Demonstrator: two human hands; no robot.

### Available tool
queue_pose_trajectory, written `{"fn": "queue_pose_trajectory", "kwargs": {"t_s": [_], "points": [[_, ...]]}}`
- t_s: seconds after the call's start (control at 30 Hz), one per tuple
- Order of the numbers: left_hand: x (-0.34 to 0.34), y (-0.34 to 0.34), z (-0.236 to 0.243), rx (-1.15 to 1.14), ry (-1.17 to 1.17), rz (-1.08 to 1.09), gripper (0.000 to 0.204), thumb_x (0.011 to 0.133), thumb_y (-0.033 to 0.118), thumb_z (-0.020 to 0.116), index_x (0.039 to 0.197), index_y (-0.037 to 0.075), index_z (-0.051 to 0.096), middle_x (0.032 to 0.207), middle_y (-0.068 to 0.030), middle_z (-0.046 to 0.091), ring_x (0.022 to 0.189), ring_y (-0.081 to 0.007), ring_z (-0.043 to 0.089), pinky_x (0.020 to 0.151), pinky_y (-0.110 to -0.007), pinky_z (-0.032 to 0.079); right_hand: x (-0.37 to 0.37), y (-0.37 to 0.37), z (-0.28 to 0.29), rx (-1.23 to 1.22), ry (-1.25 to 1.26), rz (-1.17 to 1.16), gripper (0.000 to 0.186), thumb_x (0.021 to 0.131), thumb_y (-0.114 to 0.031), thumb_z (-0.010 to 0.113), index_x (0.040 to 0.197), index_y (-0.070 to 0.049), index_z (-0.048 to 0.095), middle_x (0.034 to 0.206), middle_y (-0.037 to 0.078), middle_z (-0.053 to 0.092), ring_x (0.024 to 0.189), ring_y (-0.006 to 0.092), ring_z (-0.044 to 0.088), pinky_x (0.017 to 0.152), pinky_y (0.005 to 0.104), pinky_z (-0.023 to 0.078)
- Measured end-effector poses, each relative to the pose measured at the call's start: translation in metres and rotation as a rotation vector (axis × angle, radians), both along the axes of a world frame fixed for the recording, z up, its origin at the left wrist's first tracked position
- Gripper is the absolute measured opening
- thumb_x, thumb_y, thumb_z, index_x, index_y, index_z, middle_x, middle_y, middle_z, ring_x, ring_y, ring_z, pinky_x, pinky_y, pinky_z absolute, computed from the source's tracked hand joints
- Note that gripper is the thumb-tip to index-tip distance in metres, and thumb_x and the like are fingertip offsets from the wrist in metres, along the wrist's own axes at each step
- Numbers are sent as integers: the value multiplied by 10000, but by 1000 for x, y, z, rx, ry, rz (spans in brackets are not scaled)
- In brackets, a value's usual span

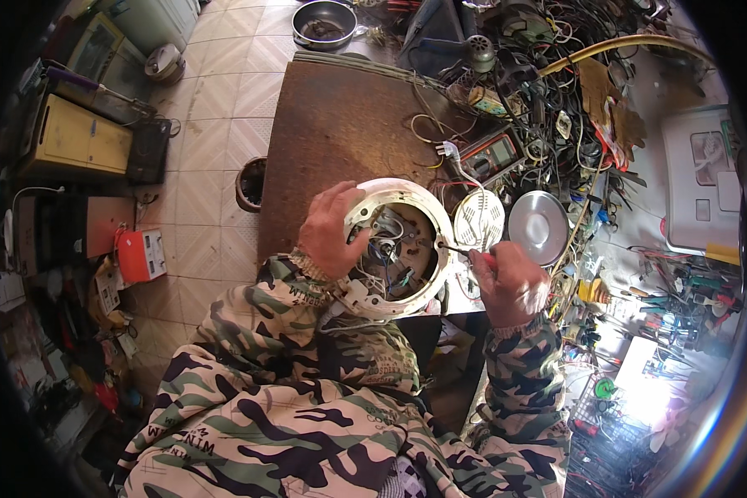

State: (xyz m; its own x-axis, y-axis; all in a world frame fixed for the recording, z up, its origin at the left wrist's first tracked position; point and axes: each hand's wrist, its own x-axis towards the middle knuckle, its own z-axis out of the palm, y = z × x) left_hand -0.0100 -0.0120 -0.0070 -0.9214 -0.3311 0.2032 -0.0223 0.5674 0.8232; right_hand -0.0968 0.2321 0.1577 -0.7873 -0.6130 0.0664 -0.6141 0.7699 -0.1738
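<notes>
A round white appliance housing [408,192], opened to show wires and metal parts inside, sits at the table's near edge. My left hand [328,228] grips the left side of its rim, fingers curled over it. My right hand [512,286] is closed on a red-handled screwdriver [488,259], whose shaft reaches to a hole on the rim's right side. Just right of the housing lie a white slotted round cover [480,217] and a round silver metal plate [538,228]. A white plug with its cord [448,149] rests behind them.
The wooden table [336,116] carries a multimeter [488,156] and tangled cables [548,100]. A black pan [324,23] is beyond it. Cabinets [75,133] and a red box [139,253] line the left. Tools [697,319] crowd the right, beside a grey case [697,174].
</notes>
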Motion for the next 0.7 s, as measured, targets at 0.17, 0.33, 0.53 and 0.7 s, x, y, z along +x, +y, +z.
{"fn": "queue_pose_trajectory", "kwargs": {"t_s": [0.17,0.33,0.53,0.7], "points": [[-2,0,-2,9,-15,-7,630,775,122,783,1358,25,563,1394,-231,575,1285,-442,549,1078,-506,476,-2,-9,-2,-169,-20,93,180,866,-146,801,848,-59,645,821,137,657,675,350,662,593,457,517],[1,0,-2,27,33,-9,620,762,125,782,1341,31,580,1393,-241,575,1279,-445,554,1088,-491,471,-1,-1,-3,36,46,-21,216,845,-167,823,812,-66,635,782,138,659,638,333,662,553,447,508],[3,1,8,32,-18,12,623,768,147,788,1345,40,578,1383,-224,584,1269,-424,568,1068,-492,485,0,-7,4,-123,-67,121,169,831,-89,783,899,-57,632,901,155,645,777,366,665,669,488,522],[2,1,5,43,-26,5,637,769,157,791,1353,38,567,1395,-224,575,1290,-426,549,1071,-503,481,-1,-6,-1,-25,38,-45,242,844,-195,826,784,-76,624,734,131,646,613,343,659,542,466,512]]}}
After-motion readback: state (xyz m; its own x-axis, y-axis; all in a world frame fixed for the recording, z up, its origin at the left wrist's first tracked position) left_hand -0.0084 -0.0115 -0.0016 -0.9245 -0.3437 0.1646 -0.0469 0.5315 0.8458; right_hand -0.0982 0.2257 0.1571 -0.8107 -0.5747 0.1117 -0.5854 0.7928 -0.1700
